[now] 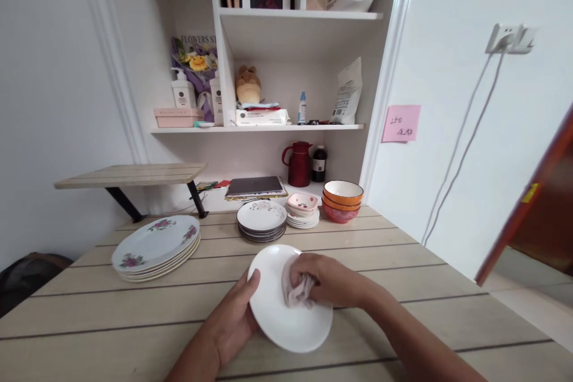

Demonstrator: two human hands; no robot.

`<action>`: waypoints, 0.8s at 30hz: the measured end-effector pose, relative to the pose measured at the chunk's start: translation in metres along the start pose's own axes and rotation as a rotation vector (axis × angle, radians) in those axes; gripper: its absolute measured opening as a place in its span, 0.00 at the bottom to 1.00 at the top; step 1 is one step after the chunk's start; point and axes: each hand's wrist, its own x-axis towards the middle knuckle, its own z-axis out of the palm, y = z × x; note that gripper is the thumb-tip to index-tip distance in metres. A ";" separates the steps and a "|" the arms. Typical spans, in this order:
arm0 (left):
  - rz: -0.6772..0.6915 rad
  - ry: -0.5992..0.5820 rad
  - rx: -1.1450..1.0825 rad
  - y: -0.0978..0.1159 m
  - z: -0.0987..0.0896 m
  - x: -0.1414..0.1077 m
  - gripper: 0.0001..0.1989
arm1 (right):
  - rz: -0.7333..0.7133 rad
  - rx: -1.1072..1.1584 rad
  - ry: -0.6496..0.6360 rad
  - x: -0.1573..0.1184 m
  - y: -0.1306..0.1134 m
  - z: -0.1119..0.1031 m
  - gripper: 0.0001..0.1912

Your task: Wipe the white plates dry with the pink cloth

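A plain white plate [277,322] is tilted over the near middle of the table. My left hand [237,310] grips its left rim, thumb on the upper face and the other fingers hidden beneath. Bunched in my right hand [329,279] is a pale cloth [296,295], pressed against the inside of the plate. Beyond the plate stands a stack of dark-rimmed floral plates [262,216]. Beside that stack, small square dishes [302,203] sit on a few small white saucers [303,221]. Orange and red bowls [342,202] are nested at the right.
Oval flowered platters [156,245] are stacked at the left, near a small raised wooden shelf [129,175] on black legs. A laptop [255,186], a red jug [299,164] and a dark bottle [319,163] stand at the back. The wooden table [403,274] has dark grooves.
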 end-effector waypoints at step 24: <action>0.033 0.055 0.023 -0.001 0.001 -0.002 0.34 | 0.180 -0.364 0.172 0.007 0.000 -0.005 0.17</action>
